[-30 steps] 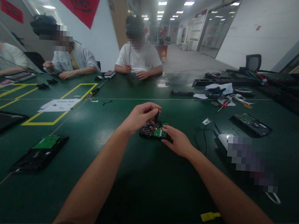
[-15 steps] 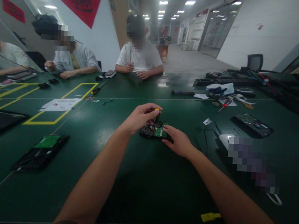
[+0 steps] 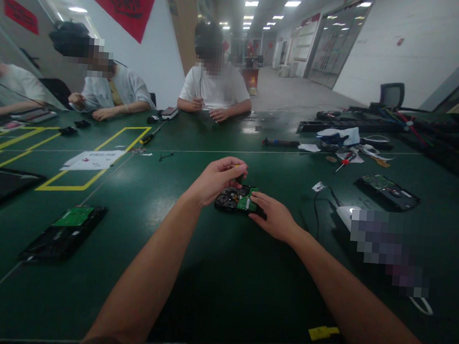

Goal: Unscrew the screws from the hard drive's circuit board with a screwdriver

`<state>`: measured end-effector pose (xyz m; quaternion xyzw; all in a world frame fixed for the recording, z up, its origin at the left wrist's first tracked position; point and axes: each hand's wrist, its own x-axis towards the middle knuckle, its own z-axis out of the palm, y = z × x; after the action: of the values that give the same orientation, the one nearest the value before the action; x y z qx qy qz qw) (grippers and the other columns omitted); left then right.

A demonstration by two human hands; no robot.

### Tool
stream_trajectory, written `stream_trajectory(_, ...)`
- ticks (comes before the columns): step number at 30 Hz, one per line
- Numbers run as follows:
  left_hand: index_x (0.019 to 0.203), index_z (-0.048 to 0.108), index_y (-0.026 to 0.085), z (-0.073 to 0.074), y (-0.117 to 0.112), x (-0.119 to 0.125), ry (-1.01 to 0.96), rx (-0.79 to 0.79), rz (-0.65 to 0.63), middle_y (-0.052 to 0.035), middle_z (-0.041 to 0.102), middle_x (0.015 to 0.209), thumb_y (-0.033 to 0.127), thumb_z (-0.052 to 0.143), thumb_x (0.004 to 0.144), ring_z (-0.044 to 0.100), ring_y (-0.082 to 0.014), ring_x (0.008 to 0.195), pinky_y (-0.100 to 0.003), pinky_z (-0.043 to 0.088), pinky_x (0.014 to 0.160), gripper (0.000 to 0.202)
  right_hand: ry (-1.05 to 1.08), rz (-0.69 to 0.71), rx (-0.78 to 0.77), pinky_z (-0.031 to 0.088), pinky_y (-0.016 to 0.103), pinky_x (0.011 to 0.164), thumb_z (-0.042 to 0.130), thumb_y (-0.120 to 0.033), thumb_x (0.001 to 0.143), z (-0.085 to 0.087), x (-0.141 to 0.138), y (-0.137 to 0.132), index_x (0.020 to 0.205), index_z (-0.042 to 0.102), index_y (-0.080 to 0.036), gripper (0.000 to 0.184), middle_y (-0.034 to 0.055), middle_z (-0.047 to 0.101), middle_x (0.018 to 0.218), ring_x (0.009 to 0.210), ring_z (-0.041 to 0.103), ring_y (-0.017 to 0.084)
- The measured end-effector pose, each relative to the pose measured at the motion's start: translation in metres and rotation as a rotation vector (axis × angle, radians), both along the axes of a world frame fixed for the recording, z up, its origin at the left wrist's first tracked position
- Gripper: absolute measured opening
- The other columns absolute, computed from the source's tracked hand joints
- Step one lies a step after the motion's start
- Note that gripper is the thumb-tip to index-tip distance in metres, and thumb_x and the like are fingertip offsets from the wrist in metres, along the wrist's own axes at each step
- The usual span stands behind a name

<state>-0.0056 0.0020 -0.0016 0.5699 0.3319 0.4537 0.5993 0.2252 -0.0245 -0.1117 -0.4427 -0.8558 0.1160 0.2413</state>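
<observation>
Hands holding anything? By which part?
Left hand: small yellow-topped dark tool, pinched by its upper end. Right hand: on the right end of the black device with green circuit board; gripped or merely steadied, can't tell.

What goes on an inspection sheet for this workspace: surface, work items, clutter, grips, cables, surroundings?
Surface: green table, yellow tape markings at left.
Work items: opened device with green board; dark tool, yellow top.
Clutter: paper, red screwdriver, left device, right device.
Grips: left grip closed on tool, above device; right grip touches device's right end, whether clasping unclear.
Cables: black cord right of right grip; coloured wires, far right.
Surroundings: three people across the table; red wall signs.
</observation>
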Motion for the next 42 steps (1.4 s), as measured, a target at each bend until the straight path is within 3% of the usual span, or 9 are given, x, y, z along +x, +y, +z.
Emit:
stream_trajectory(6, 0.094, 0.075, 0.019, -0.0012, 0.0021, -0.0037, 0.082, 0.033, 0.092, -0.0049, 0.068, 0.098, 0.039, 0.077, 0.084, 0.058, -0.0123, 0.079, -0.022, 0.047, 0.060, 0.022, 0.014, -0.005, 0.004, 0.047, 0.055, 0.116, 0.069, -0.037, 0.092, 0.0005, -0.0004, -0.0007, 0.142, 0.061, -0.024, 0.053, 0.0105, 0.057, 0.152, 0.138, 0.055, 0.033)
stream_trajectory(13, 0.112, 0.073, 0.020, 0.0022, -0.0004, -0.0051, 0.063, 0.009, -0.023, -0.0074, 0.069, 0.100, 0.038, 0.069, 0.090, 0.064, -0.0166, 0.088, -0.022, 0.048, 0.058, 0.029, -0.003, 0.001, 0.012, 0.046, 0.055, 0.116, 0.067, -0.039, 0.094, -0.0007, 0.0002, 0.0005, 0.142, 0.060, -0.022, 0.051, 0.0113, 0.055, 0.153, 0.139, 0.054, 0.032)
stream_trajectory(18, 0.110, 0.069, 0.020, 0.0022, -0.0015, -0.0041, 0.060, 0.020, -0.010, -0.0100, 0.072, 0.108, 0.041, 0.068, 0.091, 0.067, -0.0205, 0.100, -0.023, 0.051, 0.059, 0.028, -0.017, 0.007, 0.013, 0.046, 0.056, 0.116, 0.067, -0.039, 0.094, 0.0005, 0.0006, 0.0009, 0.142, 0.060, -0.023, 0.051, 0.0105, 0.056, 0.153, 0.140, 0.054, 0.032)
stream_trajectory(22, 0.094, 0.068, 0.018, 0.0000, 0.0010, -0.0029, 0.146, 0.090, 0.091, -0.0066, 0.070, 0.094, 0.038, 0.075, 0.085, 0.064, -0.0157, 0.083, -0.023, 0.050, 0.059, 0.023, -0.015, 0.002, 0.011, 0.048, 0.056, 0.115, 0.067, -0.038, 0.094, 0.0013, 0.0004, 0.0003, 0.142, 0.059, -0.023, 0.051, 0.0105, 0.056, 0.152, 0.139, 0.054, 0.033)
stream_trajectory(26, 0.080, 0.062, 0.018, -0.0039, 0.0045, -0.0020, 0.201, 0.135, 0.231, -0.0019, 0.064, 0.075, 0.039, 0.085, 0.075, 0.057, -0.0113, 0.066, -0.025, 0.047, 0.059, 0.032, -0.001, 0.002, 0.018, 0.047, 0.056, 0.115, 0.068, -0.036, 0.093, 0.0006, 0.0005, -0.0002, 0.143, 0.059, -0.025, 0.052, 0.0093, 0.057, 0.152, 0.139, 0.054, 0.033)
stream_trajectory(29, 0.077, 0.060, 0.018, -0.0048, 0.0046, -0.0011, 0.237, 0.150, 0.267, -0.0001, 0.060, 0.069, 0.041, 0.088, 0.072, 0.054, -0.0099, 0.060, -0.025, 0.042, 0.056, 0.037, -0.004, 0.006, 0.020, 0.047, 0.057, 0.115, 0.068, -0.036, 0.093, 0.0008, 0.0005, -0.0009, 0.143, 0.059, -0.025, 0.052, 0.0091, 0.057, 0.151, 0.139, 0.054, 0.032)
stream_trajectory(37, 0.093, 0.069, 0.018, 0.0011, 0.0012, -0.0023, 0.192, 0.135, 0.096, -0.0050, 0.067, 0.088, 0.042, 0.075, 0.086, 0.060, -0.0135, 0.075, -0.024, 0.048, 0.058, 0.026, -0.009, 0.003, 0.018, 0.047, 0.055, 0.115, 0.068, -0.037, 0.093, 0.0012, -0.0003, -0.0005, 0.143, 0.059, -0.024, 0.052, 0.0101, 0.057, 0.152, 0.139, 0.054, 0.032)
stream_trajectory(42, 0.107, 0.067, 0.019, 0.0010, 0.0014, -0.0037, 0.059, 0.003, 0.044, -0.0104, 0.074, 0.105, 0.036, 0.066, 0.091, 0.069, -0.0200, 0.095, -0.024, 0.050, 0.059, 0.024, -0.016, -0.005, 0.022, 0.048, 0.056, 0.115, 0.068, -0.037, 0.093, 0.0009, 0.0001, -0.0003, 0.141, 0.060, -0.024, 0.051, 0.0101, 0.056, 0.152, 0.139, 0.055, 0.033)
